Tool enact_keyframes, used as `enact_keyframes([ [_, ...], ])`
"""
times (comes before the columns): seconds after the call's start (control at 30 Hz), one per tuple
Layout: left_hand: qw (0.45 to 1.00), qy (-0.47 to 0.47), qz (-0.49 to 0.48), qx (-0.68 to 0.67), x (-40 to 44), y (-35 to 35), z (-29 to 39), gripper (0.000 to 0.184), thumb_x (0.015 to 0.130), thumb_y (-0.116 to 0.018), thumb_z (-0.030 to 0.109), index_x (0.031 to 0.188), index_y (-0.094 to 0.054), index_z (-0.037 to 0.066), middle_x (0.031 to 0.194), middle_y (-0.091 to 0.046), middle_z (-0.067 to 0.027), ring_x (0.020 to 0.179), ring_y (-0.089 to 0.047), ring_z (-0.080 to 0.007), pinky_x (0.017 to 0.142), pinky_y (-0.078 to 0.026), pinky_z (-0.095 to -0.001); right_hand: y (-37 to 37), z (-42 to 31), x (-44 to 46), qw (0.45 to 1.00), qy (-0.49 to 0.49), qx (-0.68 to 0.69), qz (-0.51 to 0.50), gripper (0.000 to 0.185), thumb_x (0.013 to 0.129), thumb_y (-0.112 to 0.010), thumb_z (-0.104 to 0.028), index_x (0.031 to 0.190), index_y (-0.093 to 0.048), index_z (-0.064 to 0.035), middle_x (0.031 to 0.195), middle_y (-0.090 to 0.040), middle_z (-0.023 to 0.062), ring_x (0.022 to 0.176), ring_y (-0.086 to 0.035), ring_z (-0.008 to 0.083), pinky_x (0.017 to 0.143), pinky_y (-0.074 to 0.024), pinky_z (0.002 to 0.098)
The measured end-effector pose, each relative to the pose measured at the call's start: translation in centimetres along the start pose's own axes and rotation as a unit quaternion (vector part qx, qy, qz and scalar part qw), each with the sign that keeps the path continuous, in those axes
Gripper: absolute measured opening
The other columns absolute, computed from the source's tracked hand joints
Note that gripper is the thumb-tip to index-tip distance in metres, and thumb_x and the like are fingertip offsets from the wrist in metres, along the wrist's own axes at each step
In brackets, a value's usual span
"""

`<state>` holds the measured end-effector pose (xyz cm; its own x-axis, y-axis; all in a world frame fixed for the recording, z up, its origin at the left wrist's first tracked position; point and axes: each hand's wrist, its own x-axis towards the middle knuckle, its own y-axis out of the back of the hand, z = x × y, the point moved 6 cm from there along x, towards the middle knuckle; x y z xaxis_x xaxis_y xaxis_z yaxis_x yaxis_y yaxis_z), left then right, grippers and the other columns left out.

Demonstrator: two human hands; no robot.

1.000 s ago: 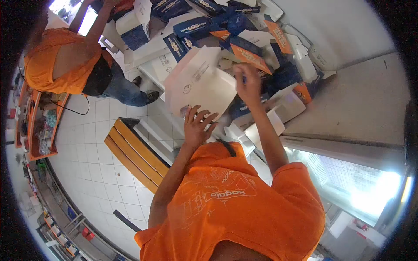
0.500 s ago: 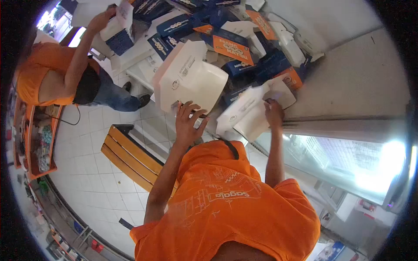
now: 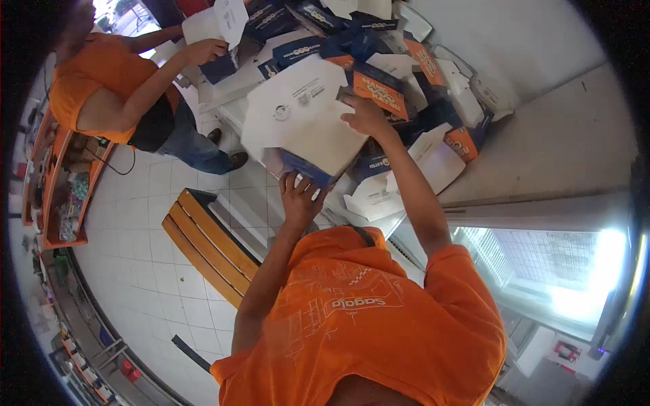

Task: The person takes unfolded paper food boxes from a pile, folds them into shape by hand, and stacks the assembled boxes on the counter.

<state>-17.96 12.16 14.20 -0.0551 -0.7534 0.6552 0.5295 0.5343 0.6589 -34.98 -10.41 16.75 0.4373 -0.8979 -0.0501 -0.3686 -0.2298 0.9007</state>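
A food box (image 3: 305, 115) of card, white inside with navy blue outside, stands in front of me at the counter's edge with its wide white panel facing up. My left hand (image 3: 301, 198) grips its near blue side, fingers curled over the card. At the box's far right edge, my right hand (image 3: 367, 116) pinches a small dark flap. Beside them on the right lies another opened white box (image 3: 423, 162), touched by neither hand. Behind is a heap of navy boxes (image 3: 352, 44), some with orange panels such as the orange printed box (image 3: 379, 95).
On the left a co-worker in an orange shirt (image 3: 101, 74) holds another white and blue box (image 3: 218, 34). A slatted wooden bench (image 3: 210, 247) is on the tiled floor (image 3: 149, 271). A lit glass cabinet (image 3: 542, 271) stands at right, and an orange shelf unit (image 3: 64, 183) at far left.
My right hand has left the right-hand box and moved up and left to the larger box. That larger box has turned, showing its blue near side. The co-worker's second hand has come into view.
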Motion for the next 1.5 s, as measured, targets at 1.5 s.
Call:
enact_keyframes([
  [1.5,0.973,0.217,-0.069,-0.026,-0.6,-0.5,-4.1,0.074,0.057,-0.090,0.052,0.115,-0.060,0.018,0.109,-0.071,-0.0049,0.080,-0.072,-0.0283,0.067,-0.058,-0.0418,-6.3,-15.0,-8.1,0.978,0.183,-0.088,-0.045,0.023,0.088,-0.059,-0.016,0.098,-0.060,0.0050,0.072,-0.068,0.0239,0.069,-0.070,0.0399,0.064,-0.0570,0.0488],
])
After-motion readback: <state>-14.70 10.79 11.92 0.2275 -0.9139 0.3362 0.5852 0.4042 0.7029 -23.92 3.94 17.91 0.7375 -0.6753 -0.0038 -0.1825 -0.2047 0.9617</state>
